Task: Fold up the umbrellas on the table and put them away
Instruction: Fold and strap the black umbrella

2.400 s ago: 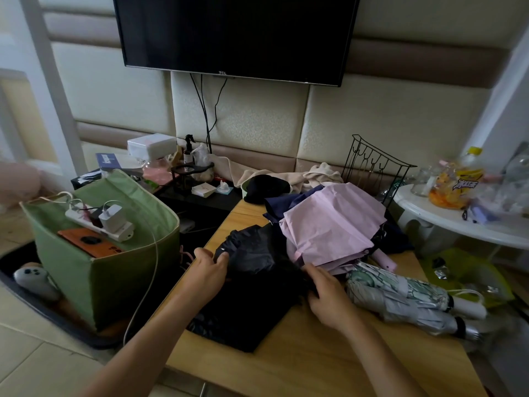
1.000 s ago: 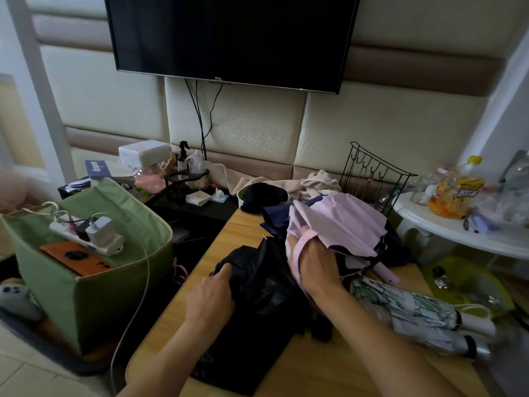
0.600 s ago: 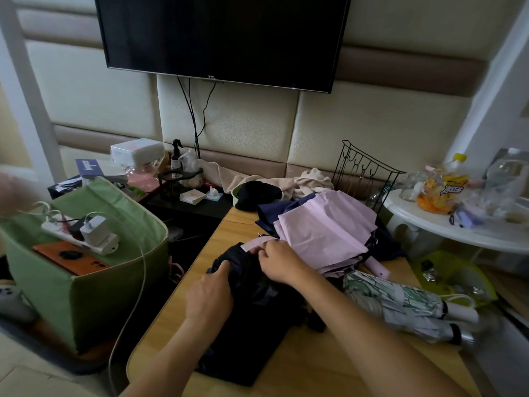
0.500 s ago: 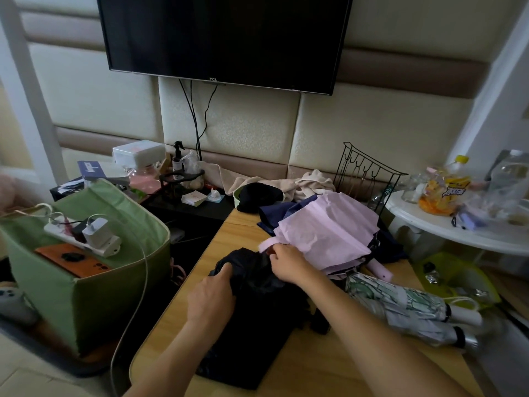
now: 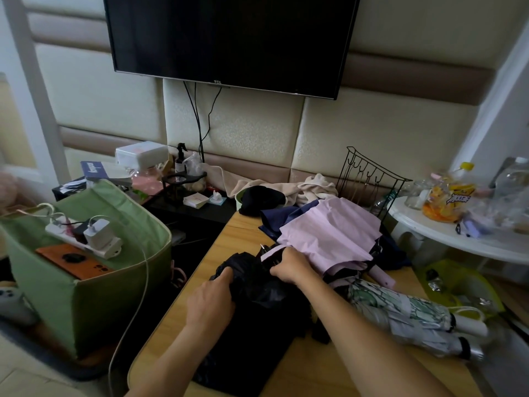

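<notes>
Black crumpled umbrella [image 5: 257, 285] on wooden table [image 5: 237, 233], both hands gripping it

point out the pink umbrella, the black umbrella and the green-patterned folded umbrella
pink umbrella [image 5: 329, 239], head view, on its canopy fabric
black umbrella [image 5: 252, 279], head view, on its bunched canopy
green-patterned umbrella [image 5: 400, 308], head view, on its rolled canopy

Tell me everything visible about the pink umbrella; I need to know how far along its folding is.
The pink umbrella is pale pink thin fabric with a dark inner side, lying loosely bunched and creased, not rolled tight, on the wooden table. It rests over a navy fabric, above the patterned folded umbrellas. Its pink handle end pokes out at the right. The right hand holds its pink strap at the near-left edge, beside the black umbrella.
</notes>
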{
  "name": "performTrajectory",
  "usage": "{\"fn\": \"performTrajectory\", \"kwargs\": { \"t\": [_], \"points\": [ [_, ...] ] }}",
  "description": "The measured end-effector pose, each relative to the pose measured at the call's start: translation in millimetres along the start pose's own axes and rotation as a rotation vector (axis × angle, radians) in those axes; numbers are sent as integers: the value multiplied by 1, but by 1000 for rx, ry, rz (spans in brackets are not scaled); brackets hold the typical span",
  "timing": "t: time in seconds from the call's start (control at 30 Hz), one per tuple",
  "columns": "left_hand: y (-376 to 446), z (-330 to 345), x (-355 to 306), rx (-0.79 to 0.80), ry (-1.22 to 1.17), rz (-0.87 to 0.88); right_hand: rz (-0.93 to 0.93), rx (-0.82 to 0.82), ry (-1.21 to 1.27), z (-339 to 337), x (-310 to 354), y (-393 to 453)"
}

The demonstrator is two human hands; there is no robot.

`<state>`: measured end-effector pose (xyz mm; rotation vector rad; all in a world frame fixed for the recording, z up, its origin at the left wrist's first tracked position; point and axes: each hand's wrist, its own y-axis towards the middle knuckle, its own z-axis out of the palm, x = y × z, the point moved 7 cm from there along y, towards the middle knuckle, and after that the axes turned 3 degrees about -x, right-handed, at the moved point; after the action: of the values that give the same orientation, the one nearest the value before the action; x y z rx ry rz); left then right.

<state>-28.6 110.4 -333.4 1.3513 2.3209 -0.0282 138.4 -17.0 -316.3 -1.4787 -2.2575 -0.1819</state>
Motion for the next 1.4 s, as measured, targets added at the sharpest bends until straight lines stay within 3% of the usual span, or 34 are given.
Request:
{"fn": "performTrajectory", "kwargs": {
  "t": [0.13,0.3,0.37,0.5,0.6,0.73,0.8,0.87,0.93,1.03,1.17,1.27,1.4],
  "points": [
    [-2,-1,-3,-32,-6,16,-91,60,160,10,10,-5],
    [-2,-4,-3,-42,12,18,-158,401,472,20,29,-30],
    [-2,-4,-3,-57,15,15,-122,296,447,12,23,-26],
    [-4,-3,-1,-62,12,-15,-23,-58,-188,4,-6,-10],
    [-4,-2,-1,-59,14,-8,-81,12,-207,12,-6,-12],
    [-3,-3,-1,-55,21,-4,-154,300,265,20,8,-28],
    [-3,-3,0,-50,12,-5,-116,303,381,17,4,-27],
    [-5,-2,0,-51,18,-5,-94,145,310,11,-6,-18],
    [-5,-2,1,-56,19,-14,-90,-22,55,6,-15,-13],
    [-5,-2,2,-52,16,-26,-13,35,-148,17,-19,-15],
    [-5,-1,2,-40,5,-16,-184,121,76,22,-1,-6],
    [-6,-1,0,-20,2,1,-181,336,316,37,14,-11],
    [-5,0,1,-21,-27,7,-114,373,642,29,19,-17]
  ]
}}
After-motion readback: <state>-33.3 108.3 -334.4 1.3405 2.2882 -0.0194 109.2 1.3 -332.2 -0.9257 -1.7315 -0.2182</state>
